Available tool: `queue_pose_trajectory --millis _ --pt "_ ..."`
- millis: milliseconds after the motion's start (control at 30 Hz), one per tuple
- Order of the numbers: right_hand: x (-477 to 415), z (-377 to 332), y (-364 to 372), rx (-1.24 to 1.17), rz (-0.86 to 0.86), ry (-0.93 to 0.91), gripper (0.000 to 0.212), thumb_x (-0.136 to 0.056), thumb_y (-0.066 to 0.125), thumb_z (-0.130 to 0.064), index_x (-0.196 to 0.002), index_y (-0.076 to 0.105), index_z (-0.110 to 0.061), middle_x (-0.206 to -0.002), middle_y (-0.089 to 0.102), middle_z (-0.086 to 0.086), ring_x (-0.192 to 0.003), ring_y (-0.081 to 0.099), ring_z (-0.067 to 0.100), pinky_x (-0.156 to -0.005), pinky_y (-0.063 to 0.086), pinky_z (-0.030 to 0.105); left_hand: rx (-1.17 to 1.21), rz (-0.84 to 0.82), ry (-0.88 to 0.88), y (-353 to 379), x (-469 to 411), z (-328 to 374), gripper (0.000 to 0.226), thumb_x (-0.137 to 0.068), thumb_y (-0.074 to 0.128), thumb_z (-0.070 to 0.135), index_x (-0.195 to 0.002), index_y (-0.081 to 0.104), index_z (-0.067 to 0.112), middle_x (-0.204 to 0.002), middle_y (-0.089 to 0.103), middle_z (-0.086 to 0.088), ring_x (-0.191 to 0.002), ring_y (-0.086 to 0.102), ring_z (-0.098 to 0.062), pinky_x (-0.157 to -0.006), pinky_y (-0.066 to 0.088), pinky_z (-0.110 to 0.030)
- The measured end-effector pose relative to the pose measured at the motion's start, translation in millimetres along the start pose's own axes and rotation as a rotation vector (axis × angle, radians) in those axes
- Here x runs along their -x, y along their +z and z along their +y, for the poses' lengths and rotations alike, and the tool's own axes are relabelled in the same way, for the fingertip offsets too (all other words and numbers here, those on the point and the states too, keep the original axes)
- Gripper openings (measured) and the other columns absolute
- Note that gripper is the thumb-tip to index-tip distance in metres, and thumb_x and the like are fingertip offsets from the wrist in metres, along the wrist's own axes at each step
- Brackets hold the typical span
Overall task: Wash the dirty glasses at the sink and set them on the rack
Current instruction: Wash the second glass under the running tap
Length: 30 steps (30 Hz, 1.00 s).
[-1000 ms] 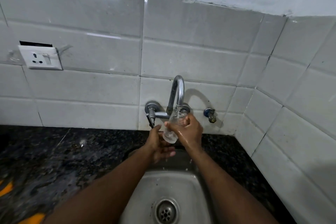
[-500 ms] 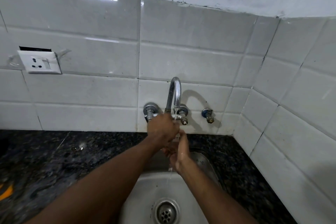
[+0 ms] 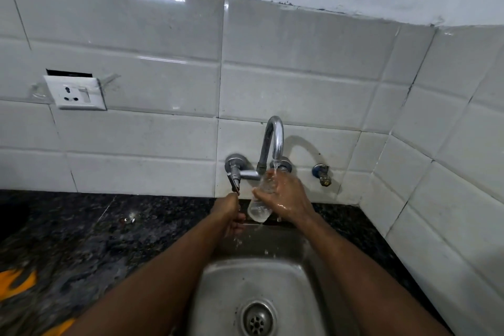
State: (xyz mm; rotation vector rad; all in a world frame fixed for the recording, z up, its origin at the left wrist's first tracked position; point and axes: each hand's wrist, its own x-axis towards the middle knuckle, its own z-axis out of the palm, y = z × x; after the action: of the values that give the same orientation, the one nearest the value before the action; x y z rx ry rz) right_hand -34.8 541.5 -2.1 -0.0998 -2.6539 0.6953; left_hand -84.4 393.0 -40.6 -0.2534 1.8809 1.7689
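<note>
A clear drinking glass (image 3: 258,209) is held tilted under the chrome tap (image 3: 273,142), and water runs from the spout into its mouth. My right hand (image 3: 287,198) is wet and wraps around the glass from the right. My left hand (image 3: 231,213) sits just left of the glass, below the tap's lever handle (image 3: 234,181), its fingers curled with nothing visible in them. Both hands hover over the back of the steel sink (image 3: 218,278). No rack is in view.
A dark granite counter (image 3: 95,226) surrounds the sink, with something orange (image 3: 16,281) at its left edge. White tiled walls meet in a corner at the right. A socket plate (image 3: 75,93) is on the wall at left, and a small valve (image 3: 323,174) right of the tap.
Half a second ago my left hand was up at the tap and the glass was low and hidden. Now the left hand has dropped and my right hand has lifted the glass under the running water.
</note>
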Motion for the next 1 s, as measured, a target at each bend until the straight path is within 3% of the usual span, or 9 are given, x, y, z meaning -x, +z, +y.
queue_pose_trajectory --millis 133,267,367,467,667,733,800,900,1000 --pt "7.1 4.9 -9.8 0.26 -0.144 -0.139 0.063 -0.08 0.064 -0.057 -0.131 0.053 -0.021 -0.126 0.059 0.009 -0.111 0.058 0.026 -0.09 0.048 0.033 -0.033 0.049 -0.02 -10.2 -6.1 -4.3 0.027 -0.098 0.043 0.025 -0.102 0.057 0.003 -0.091 0.065 -0.017 -0.064 0.059 -0.027 -0.055 0.046 -0.029" --pt "4.1 -0.4 -11.5 0.175 -0.109 -0.089 0.078 -0.076 0.054 -0.071 -0.136 0.05 -0.022 -0.13 0.058 0.01 -0.115 0.057 0.027 -0.094 0.05 0.038 -0.045 0.049 -0.021 -5.8 -5.6 -8.1 0.026 -0.098 0.043 0.022 -0.1 0.06 0.002 -0.09 0.066 -0.016 -0.065 0.058 -0.027 -0.054 0.046 -0.029" --pt "0.5 -4.6 -13.1 0.221 -0.168 -0.158 0.068 -0.075 0.059 -0.063 -0.128 0.056 -0.021 -0.118 0.064 0.008 -0.105 0.062 0.026 -0.084 0.052 0.034 -0.035 0.045 -0.004 -2.7 -6.5 -10.5 0.023 -0.097 0.044 0.02 -0.1 0.059 0.003 -0.081 0.063 -0.015 -0.056 0.055 -0.024 -0.049 0.044 -0.027" --pt "-1.3 -6.9 -17.0 0.163 -0.12 -0.133 0.065 -0.079 0.066 -0.056 -0.132 0.054 -0.02 -0.124 0.061 0.009 -0.111 0.06 0.027 -0.088 0.051 0.035 -0.068 0.115 0.053 -4.3 -9.0 -8.7 0.026 -0.095 0.045 0.018 -0.11 0.061 0.002 -0.082 0.066 -0.016 -0.053 0.057 -0.024 -0.044 0.045 -0.025" --pt "-5.0 -5.7 -11.0 0.14 -0.087 -0.116 0.06 -0.077 0.065 -0.057 -0.127 0.055 -0.024 -0.119 0.062 0.005 -0.105 0.06 0.023 -0.081 0.048 0.03 -0.109 0.223 0.135 -8.3 -12.4 3.1 0.023 -0.092 0.051 0.015 -0.097 0.063 -0.004 -0.079 0.067 -0.018 -0.051 0.058 -0.025 -0.045 0.044 -0.026" --pt "-5.2 -6.4 -9.5 0.176 -0.113 -0.149 0.06 -0.078 0.066 -0.055 -0.129 0.052 -0.026 -0.121 0.061 0.006 -0.105 0.061 0.023 -0.082 0.049 0.03 -0.142 0.276 0.182 -8.5 -10.4 9.2 0.021 -0.088 0.054 0.015 -0.095 0.064 -0.003 -0.087 0.07 -0.02 -0.056 0.062 -0.027 -0.048 0.05 -0.029" --pt "-5.9 -7.1 -9.6 0.184 -0.129 -0.18 0.061 -0.079 0.067 -0.051 -0.132 0.052 -0.027 -0.124 0.061 0.008 -0.108 0.061 0.024 -0.085 0.052 0.033 -0.212 0.363 0.246 -10.3 -7.4 15.0 0.023 -0.085 0.057 0.02 -0.095 0.066 0.001 -0.096 0.071 -0.021 -0.076 0.069 -0.033 -0.066 0.059 -0.037" --pt "-5.4 -6.3 -12.0 0.112 -0.089 -0.126 0.068 -0.082 0.067 -0.055 -0.138 0.048 -0.021 -0.137 0.053 0.008 -0.122 0.053 0.025 -0.096 0.047 0.036 -0.341 0.446 0.326 -12.0 -4.1 25.6 0.035 -0.088 0.059 0.02 -0.118 0.062 0.001 -0.12 0.066 -0.02 -0.11 0.061 -0.037 -0.079 0.044 -0.027" --pt "-4.8 -4.9 -10.0 0.094 -0.09 -0.1 0.069 -0.082 0.068 -0.054 -0.14 0.047 -0.021 -0.139 0.052 0.007 -0.125 0.05 0.024 -0.097 0.042 0.034 -0.461 0.408 0.434 -6.9 -1.2 38.3 0.032 -0.095 0.054 0.026 -0.115 0.063 0.003 -0.114 0.068 -0.019 -0.101 0.063 -0.033 -0.077 0.046 -0.028"
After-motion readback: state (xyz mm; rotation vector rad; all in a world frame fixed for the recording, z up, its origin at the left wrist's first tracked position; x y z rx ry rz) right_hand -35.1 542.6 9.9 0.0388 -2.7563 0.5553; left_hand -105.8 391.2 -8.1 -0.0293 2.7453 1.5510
